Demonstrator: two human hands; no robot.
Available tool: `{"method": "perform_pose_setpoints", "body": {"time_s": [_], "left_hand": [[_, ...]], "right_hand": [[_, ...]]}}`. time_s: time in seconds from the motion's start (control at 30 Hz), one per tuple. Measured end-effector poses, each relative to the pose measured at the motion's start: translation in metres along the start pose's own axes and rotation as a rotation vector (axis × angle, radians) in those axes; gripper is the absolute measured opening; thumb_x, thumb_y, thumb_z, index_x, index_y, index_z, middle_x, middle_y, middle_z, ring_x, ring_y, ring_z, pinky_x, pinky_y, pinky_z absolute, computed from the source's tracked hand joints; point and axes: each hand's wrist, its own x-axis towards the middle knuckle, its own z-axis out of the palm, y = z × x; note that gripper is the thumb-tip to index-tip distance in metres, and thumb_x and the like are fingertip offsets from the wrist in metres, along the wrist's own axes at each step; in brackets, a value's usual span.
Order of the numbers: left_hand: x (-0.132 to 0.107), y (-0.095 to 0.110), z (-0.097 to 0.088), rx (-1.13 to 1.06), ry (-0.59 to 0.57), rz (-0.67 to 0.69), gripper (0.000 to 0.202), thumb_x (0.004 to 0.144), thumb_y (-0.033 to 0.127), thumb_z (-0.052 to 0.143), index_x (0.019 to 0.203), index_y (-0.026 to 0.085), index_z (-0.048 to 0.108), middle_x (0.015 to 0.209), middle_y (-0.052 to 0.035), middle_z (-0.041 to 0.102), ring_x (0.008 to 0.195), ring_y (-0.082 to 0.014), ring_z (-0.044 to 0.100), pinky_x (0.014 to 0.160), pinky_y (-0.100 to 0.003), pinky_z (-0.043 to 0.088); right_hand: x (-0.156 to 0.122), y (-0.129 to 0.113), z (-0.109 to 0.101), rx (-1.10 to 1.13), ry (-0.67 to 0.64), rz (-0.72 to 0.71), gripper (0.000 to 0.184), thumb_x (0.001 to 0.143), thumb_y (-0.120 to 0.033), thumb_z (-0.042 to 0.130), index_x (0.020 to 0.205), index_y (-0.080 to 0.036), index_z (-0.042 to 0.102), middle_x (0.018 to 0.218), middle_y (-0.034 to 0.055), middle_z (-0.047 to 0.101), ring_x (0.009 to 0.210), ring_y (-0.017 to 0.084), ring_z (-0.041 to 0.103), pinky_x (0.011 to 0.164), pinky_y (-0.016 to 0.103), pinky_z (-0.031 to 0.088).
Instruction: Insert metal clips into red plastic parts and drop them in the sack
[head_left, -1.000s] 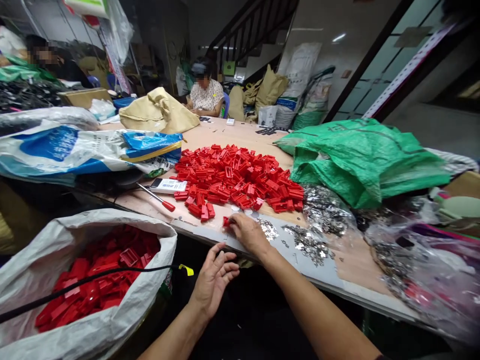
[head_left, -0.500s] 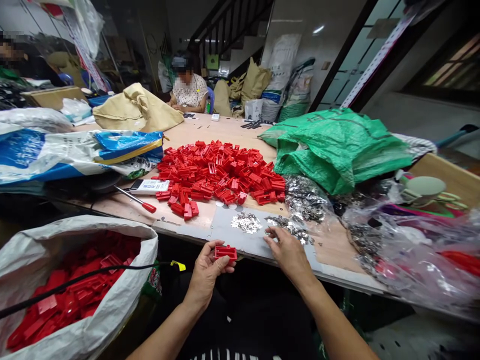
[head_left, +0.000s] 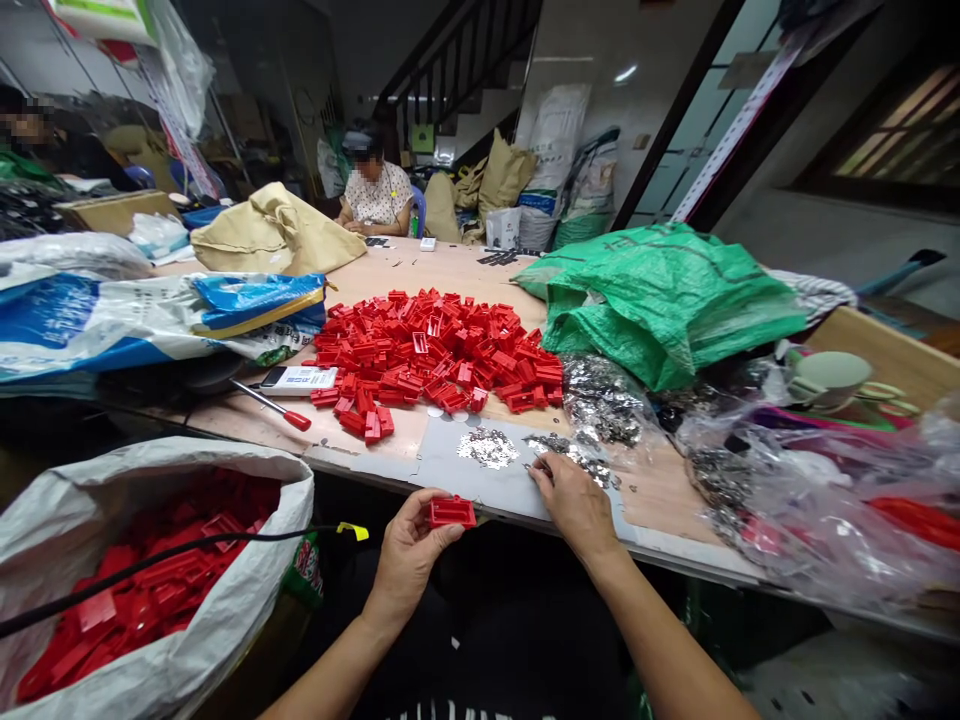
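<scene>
Between the thumb and fingers of my left hand point(head_left: 412, 550) is a small red plastic box-shaped housing point(head_left: 452, 513), its open hollow side facing me, just off the table's front edge. My right hand point(head_left: 574, 505) is over the grey mat point(head_left: 442, 460), thumb and index finger pinched together beside the small dark metal pieces point(head_left: 574, 455). Whatever sits in that pinch is too small to make out. Left of those pieces lies a pile of shiny flat metal bits point(head_left: 487, 449). Behind the mat a big heap of red housings point(head_left: 435, 350) covers the middle of the table.
An open white sack point(head_left: 292, 480) of red parts stands at the left, a black cable crossing it. A red-handled screwdriver-like tool point(head_left: 296, 419) lies near the edge. A green sack point(head_left: 667, 300) and clear plastic bags point(head_left: 817, 520) fill the right. A person point(head_left: 377, 190) sits across the table.
My left hand's fingers have shifted on the red housing, leaving more of its front uncovered. My right hand stays by the metal pieces, its fingertips closer together. The view has shifted slightly.
</scene>
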Motion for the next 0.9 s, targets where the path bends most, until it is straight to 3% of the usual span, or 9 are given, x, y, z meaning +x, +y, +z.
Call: {"method": "perform_pose_setpoints", "body": {"time_s": [0.13, 0.23, 0.33, 0.4, 0.63, 0.9], "left_hand": [[-0.002, 0.000, 0.001, 0.081, -0.004, 0.050, 0.036, 0.070, 0.027, 0.077, 0.100, 0.018, 0.060, 0.092, -0.0028, 0.073, 0.086, -0.0165, 0.069, 0.082, -0.026, 0.054], [-0.003, 0.001, 0.000, 0.209, 0.011, 0.134, 0.035, 0.071, 0.029, 0.076, 0.102, 0.019, 0.060, 0.094, -0.0031, 0.072, 0.087, -0.0177, 0.069, 0.083, -0.028, 0.054], [-0.004, 0.002, -0.001, 0.390, 0.035, 0.264, 0.033, 0.073, 0.030, 0.074, 0.102, 0.020, 0.062, 0.094, -0.0033, 0.071, 0.085, -0.0181, 0.068, 0.080, -0.029, 0.054], [-0.005, 0.005, -0.001, 0.515, 0.047, 0.365, 0.031, 0.074, 0.031, 0.073, 0.102, 0.021, 0.063, 0.094, -0.0038, 0.070, 0.085, -0.0181, 0.067, 0.078, -0.029, 0.054], [-0.008, 0.016, 0.003, 0.757, 0.045, 0.564, 0.025, 0.078, 0.027, 0.070, 0.101, 0.021, 0.062, 0.089, -0.0042, 0.067, 0.079, -0.0170, 0.062, 0.072, -0.028, 0.051], [-0.009, 0.018, 0.004, 0.758, 0.037, 0.601, 0.026, 0.077, 0.018, 0.069, 0.102, 0.021, 0.063, 0.090, -0.0042, 0.067, 0.081, -0.0174, 0.062, 0.074, -0.029, 0.050]], "right_hand": [[-0.001, 0.001, -0.003, 0.075, 0.030, -0.028, 0.008, 0.089, -0.024, 0.053, 0.085, -0.022, 0.060, 0.095, 0.0030, 0.064, 0.080, 0.020, 0.062, 0.063, 0.028, 0.041], [-0.008, -0.006, -0.010, 0.325, 0.067, -0.107, 0.011, 0.089, -0.028, 0.052, 0.086, -0.022, 0.060, 0.089, 0.0022, 0.064, 0.076, 0.019, 0.060, 0.067, 0.027, 0.042], [-0.022, -0.021, -0.021, 0.634, -0.084, -0.157, 0.018, 0.091, -0.037, 0.050, 0.087, -0.022, 0.059, 0.069, -0.0021, 0.060, 0.057, 0.014, 0.053, 0.058, 0.025, 0.042], [-0.033, -0.033, -0.028, 0.737, -0.182, -0.196, 0.020, 0.091, -0.039, 0.050, 0.088, -0.022, 0.059, 0.067, -0.0031, 0.058, 0.053, 0.013, 0.049, 0.054, 0.024, 0.040], [-0.050, -0.060, -0.034, 0.717, -0.175, -0.344, 0.014, 0.091, -0.030, 0.048, 0.085, -0.022, 0.058, 0.079, 0.0021, 0.064, 0.068, 0.017, 0.058, 0.065, 0.026, 0.044], [-0.050, -0.062, -0.026, 0.669, -0.136, -0.430, 0.013, 0.092, -0.026, 0.048, 0.088, -0.022, 0.059, 0.083, 0.0034, 0.065, 0.074, 0.018, 0.061, 0.068, 0.028, 0.046]]}}
